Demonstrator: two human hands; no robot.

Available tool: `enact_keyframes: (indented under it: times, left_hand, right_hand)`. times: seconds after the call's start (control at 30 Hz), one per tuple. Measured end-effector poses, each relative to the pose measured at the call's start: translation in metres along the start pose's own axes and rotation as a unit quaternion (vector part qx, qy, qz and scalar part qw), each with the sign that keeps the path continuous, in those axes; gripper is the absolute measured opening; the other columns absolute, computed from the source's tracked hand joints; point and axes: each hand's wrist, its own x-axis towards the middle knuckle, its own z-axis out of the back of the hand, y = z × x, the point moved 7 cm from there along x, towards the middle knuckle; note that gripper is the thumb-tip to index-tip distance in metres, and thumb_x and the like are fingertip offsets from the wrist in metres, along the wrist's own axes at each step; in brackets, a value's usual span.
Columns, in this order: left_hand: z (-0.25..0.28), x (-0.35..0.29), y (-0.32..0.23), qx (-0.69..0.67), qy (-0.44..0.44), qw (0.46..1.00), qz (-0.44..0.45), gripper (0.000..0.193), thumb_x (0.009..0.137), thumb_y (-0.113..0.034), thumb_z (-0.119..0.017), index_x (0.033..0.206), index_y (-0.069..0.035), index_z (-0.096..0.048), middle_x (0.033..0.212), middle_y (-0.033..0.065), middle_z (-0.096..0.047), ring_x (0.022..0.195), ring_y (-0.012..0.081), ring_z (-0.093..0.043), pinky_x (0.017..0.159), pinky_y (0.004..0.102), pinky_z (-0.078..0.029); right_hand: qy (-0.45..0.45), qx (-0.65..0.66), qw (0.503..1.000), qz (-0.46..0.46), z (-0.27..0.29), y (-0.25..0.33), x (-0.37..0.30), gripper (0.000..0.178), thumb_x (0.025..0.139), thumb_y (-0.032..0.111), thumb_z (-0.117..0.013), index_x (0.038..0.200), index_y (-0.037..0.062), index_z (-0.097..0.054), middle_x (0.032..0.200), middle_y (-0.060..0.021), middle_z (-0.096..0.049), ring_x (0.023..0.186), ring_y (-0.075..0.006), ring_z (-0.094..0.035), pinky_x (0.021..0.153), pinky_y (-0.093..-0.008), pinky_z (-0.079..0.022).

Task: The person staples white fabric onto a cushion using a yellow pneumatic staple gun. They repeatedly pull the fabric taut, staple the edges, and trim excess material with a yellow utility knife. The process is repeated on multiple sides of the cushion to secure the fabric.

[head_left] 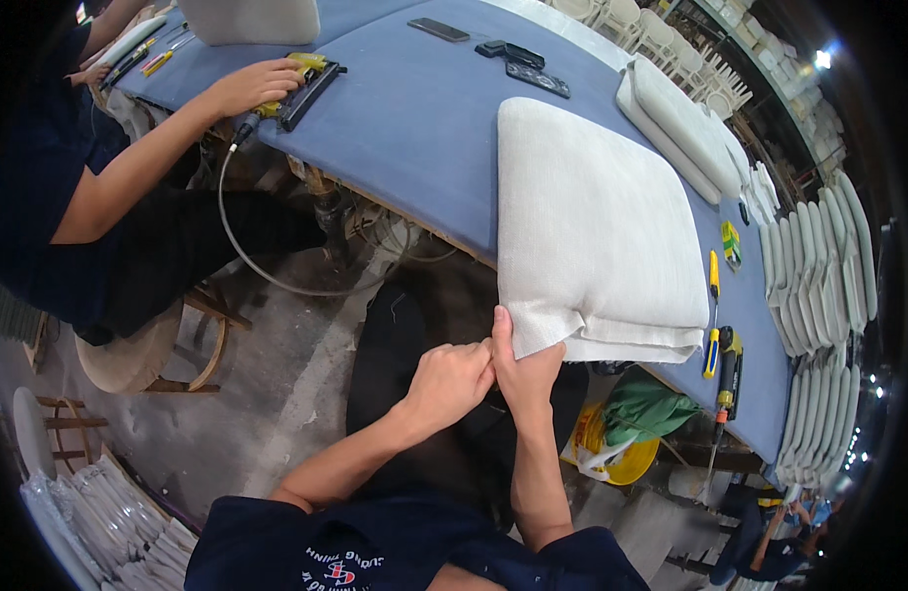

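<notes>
A seat cushion (pixel 597 212) covered in light grey fabric lies on the blue-topped table (pixel 404 118), its near edge overhanging toward me. Loose fabric folds along that edge. My right hand (pixel 528 379) is closed on the fabric at the near left corner, thumb on top and fingers underneath. Against it, my left hand (pixel 449 384) is closed with curled fingers at the same corner; what it pinches is hidden.
Right of the cushion lie a yellow-handled screwdriver (pixel 714 276), a yellow cutter (pixel 711 353) and a staple gun (pixel 730 369). A yellow bucket (pixel 636 463) stands below. At left, a co-worker's hand (pixel 257 87) rests on another staple gun (pixel 311 94) with an air hose (pixel 267 281).
</notes>
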Motion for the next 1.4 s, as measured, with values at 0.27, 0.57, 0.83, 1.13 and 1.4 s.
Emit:
enact_keyframes:
  times: [0.27, 0.57, 0.83, 1.13, 1.4]
  left_hand:
    - [0.036, 0.026, 0.013, 0.001, 0.018, 0.998, -0.064, 0.014, 0.088, -0.012, -0.075, 0.093, -0.005, -0.065, 0.092, 0.0141, -0.066, 0.082, 0.0352, -0.069, 0.071, 0.0419, -0.057]
    - [0.059, 0.114, 0.021, 0.04, 0.15, 0.974, -0.166, 0.062, 0.093, -0.015, -0.076, 0.15, -0.029, -0.057, 0.17, 0.0033, -0.038, 0.1, 0.0272, -0.074, 0.092, 0.043, -0.061]
    - [0.057, 0.128, 0.021, -0.005, 0.23, 0.966, -0.117, 0.074, 0.087, -0.018, -0.082, 0.154, -0.03, -0.053, 0.173, 0.0028, -0.033, 0.098, 0.0253, -0.073, 0.093, 0.041, -0.062]
    - [0.044, 0.138, 0.023, -0.05, 0.321, 0.938, -0.118, 0.089, 0.089, -0.033, -0.073, 0.168, -0.031, -0.032, 0.18, 0.014, -0.001, 0.11, 0.0357, -0.07, 0.091, 0.042, -0.058]
    - [0.042, 0.146, 0.002, 0.026, 0.362, 0.921, -0.145, 0.093, 0.079, -0.021, -0.065, 0.166, -0.036, -0.036, 0.175, 0.0269, 0.007, 0.069, 0.0397, -0.069, 0.078, 0.0445, -0.06]
  right_hand:
    - [0.064, -0.037, 0.992, 0.1, 0.001, -0.005, 0.005, 0.014, 0.091, 0.015, -0.078, 0.086, 0.0013, -0.077, 0.075, -0.0168, -0.072, 0.066, -0.041, -0.067, 0.062, -0.0464, -0.052]
    - [0.074, -0.066, 0.988, 0.122, 0.011, 0.002, 0.012, 0.014, 0.088, 0.018, -0.08, 0.092, 0.0042, -0.079, 0.077, -0.0174, -0.073, 0.068, -0.0406, -0.069, 0.063, -0.0457, -0.053]
    - [0.114, -0.073, 0.984, 0.117, 0.019, -0.012, 0.027, 0.012, 0.084, 0.015, -0.08, 0.093, 0.0066, -0.081, 0.073, -0.0161, -0.072, 0.067, -0.0392, -0.07, 0.063, -0.0448, -0.055]
    - [0.158, 0.01, 0.985, 0.067, 0.021, -0.026, 0.033, 0.018, 0.085, 0.015, -0.079, 0.101, 0.0059, -0.081, 0.086, -0.0173, -0.077, 0.076, -0.0378, -0.074, 0.067, -0.0424, -0.057]
    - [0.21, 0.057, 0.972, 0.09, 0.024, -0.024, 0.041, 0.02, 0.087, 0.009, -0.079, 0.107, 0.0049, -0.08, 0.093, -0.012, -0.08, 0.082, -0.0285, -0.078, 0.073, -0.0362, -0.058]
